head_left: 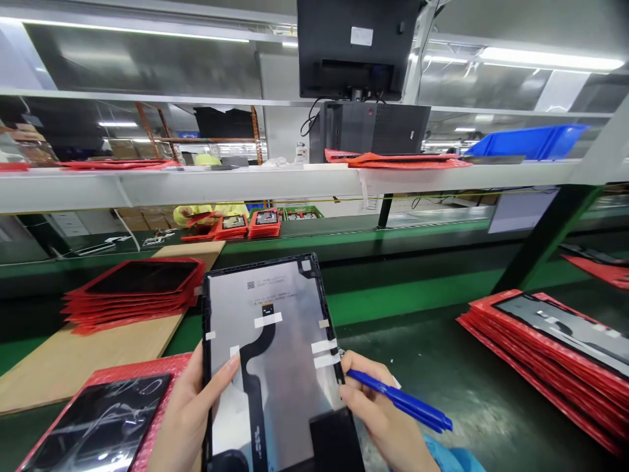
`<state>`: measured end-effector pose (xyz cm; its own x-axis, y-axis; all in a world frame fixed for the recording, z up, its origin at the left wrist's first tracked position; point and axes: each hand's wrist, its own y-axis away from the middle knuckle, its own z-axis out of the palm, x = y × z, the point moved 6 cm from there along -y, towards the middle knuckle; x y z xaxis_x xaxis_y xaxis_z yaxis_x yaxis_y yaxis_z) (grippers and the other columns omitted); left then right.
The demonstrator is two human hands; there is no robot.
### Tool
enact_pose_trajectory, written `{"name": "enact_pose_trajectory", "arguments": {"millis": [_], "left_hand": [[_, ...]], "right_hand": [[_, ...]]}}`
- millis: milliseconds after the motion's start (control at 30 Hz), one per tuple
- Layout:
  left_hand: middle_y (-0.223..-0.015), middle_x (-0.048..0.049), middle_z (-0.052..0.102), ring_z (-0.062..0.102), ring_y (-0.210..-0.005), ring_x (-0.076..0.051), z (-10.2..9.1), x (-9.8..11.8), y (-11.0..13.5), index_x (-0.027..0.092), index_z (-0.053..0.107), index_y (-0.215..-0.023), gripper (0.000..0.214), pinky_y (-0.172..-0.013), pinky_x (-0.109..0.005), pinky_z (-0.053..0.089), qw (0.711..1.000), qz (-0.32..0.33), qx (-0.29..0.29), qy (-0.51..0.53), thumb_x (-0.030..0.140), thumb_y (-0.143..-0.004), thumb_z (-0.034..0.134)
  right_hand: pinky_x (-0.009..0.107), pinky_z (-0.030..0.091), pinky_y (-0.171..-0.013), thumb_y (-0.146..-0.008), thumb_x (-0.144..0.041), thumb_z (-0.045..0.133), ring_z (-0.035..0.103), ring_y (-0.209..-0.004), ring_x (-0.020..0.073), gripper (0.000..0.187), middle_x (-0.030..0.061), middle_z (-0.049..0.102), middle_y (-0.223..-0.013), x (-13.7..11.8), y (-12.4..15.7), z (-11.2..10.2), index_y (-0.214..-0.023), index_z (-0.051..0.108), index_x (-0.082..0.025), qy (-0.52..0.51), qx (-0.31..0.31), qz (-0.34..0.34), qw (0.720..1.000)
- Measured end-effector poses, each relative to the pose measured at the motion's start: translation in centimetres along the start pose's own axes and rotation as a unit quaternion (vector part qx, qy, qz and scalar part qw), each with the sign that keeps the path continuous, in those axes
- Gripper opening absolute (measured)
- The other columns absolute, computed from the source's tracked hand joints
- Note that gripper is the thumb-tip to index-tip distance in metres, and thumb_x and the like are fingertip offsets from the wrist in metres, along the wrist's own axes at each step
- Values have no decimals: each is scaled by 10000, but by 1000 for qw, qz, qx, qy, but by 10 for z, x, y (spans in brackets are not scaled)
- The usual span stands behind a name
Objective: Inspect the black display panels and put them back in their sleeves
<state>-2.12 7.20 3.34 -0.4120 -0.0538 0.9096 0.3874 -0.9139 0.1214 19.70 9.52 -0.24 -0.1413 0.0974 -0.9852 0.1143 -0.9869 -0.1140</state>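
The display panel [289,377] is held tilted, its grey back towards the wearer, over the near edge of the bench [437,354]; its lower end runs out of view, so I cannot tell whether it rests on anything. The left hand [184,416] clamps the panel's left edge, thumb pressed on the back beside the black ribbon cable [254,400], while the right hand [386,419] pinches the right edge and carries a blue pen [400,400]. The step in hand looks like inspecting or marking the back; the next move calls for a steady left grip, should the right let go to use the pen. On the surface's left side, a pile of red pouches [78,308] sits on a wooden board [54,370], with a dark screen [98,426] nearer the front edge. Towards the right edge, a red stack [521,357] leaves room, though the shelf [221,187] limits lifting forward.
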Motion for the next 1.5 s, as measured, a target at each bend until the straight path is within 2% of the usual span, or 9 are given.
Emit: {"name": "enact_pose_trajectory", "arguments": {"millis": [167, 367, 533, 800, 967, 1167, 1267, 1367, 1500], "left_hand": [[-1040, 30, 750, 680, -995, -261, -13, -7, -6, 305, 581, -1250, 673, -787, -259, 583, 999, -16, 41, -8, 325, -619, 815], [-1052, 41, 747, 656, -1051, -252, -17, -4, -12, 318, 594, -1231, 622, -844, -258, 560, 999, -14, 48, -4, 310, -644, 798], [-1082, 36, 738, 647, -1066, -272, -18, -5, -12, 307, 604, -1220, 637, -888, -280, 544, 999, -2, 40, -27, 335, -618, 811], [-1023, 21, 755, 637, -1081, -294, -18, -8, -4, 285, 614, -1201, 663, -933, -310, 521, 998, 9, 25, -50, 400, -584, 827], [-1006, 15, 759, 658, -1039, -287, -10, -8, 1, 274, 632, -1184, 645, -992, -315, 470, 997, 42, 28, -57, 404, -582, 821], [-1020, -9, 753, 691, -948, -265, -6, -15, 1, 247, 602, -1194, 609, -799, -275, 558, 996, 53, 8, -67, 419, -639, 784], [-883, -13, 772, 718, -805, -254, -9, -12, 0, 249, 691, -1007, 387, -700, -272, 568, 986, 125, 24, -110, 396, -659, 772], [-770, -35, 772, 720, -734, -255, -1, -4, 6, 267, 770, -762, 80, -753, -305, 556, 937, 281, 4, -209, 291, -688, 751], [-942, -63, 759, 663, -1039, -284, 21, -12, 18, 309, 770, -902, 218, -1018, -399, 402, 854, 416, -134, -283, 276, -862, 559]], "right_hand": [[235, 227, -511, -687, -295, 657, 213, -559, 110, 148, -80, 245, -587, -3, -10, 16, -656, 551, -196, -12, -41, -3, 999], [265, 362, -613, -685, -346, 735, 408, -617, 138, 281, -43, 460, -658, 14, -7, 10, -921, 683, -201, -85, 11, 14, 996], [300, 418, -696, -746, -407, 695, 518, -774, 211, 216, 38, 596, -806, 17, -11, 0, -727, 694, -192, 1, 49, -4, 999], [285, 405, -598, -773, -527, 603, 442, -588, 171, 405, -11, 454, -554, 1, -20, 3, -532, 584, -201, 102, 12, -71, 992], [254, 246, -465, -793, -526, 561, 274, -509, 119, 414, -45, 294, -530, 0, -23, 12, -545, 525, -195, 110, -36, -80, 990], [248, 209, -463, -841, -432, 557, 275, -498, 96, 386, -58, 316, -526, 1, -34, 15, -558, 471, -185, 174, -58, -72, 980], [244, 426, -586, -793, -400, 679, 550, -630, 155, 206, -4, 611, -683, 2, -39, 5, -827, 654, -198, 102, -26, -52, 993], [368, 463, -914, -759, -420, 735, 599, -1105, 256, 517, 83, 626, -1257, 5, -38, 0, -1231, 563, -300, -103, -49, -33, 993], [479, 511, -834, -695, -673, 654, 624, -1085, 340, 572, 129, 688, -1164, 14, -27, 10, -1105, 657, -275, -283, -132, 45, 949]]}}
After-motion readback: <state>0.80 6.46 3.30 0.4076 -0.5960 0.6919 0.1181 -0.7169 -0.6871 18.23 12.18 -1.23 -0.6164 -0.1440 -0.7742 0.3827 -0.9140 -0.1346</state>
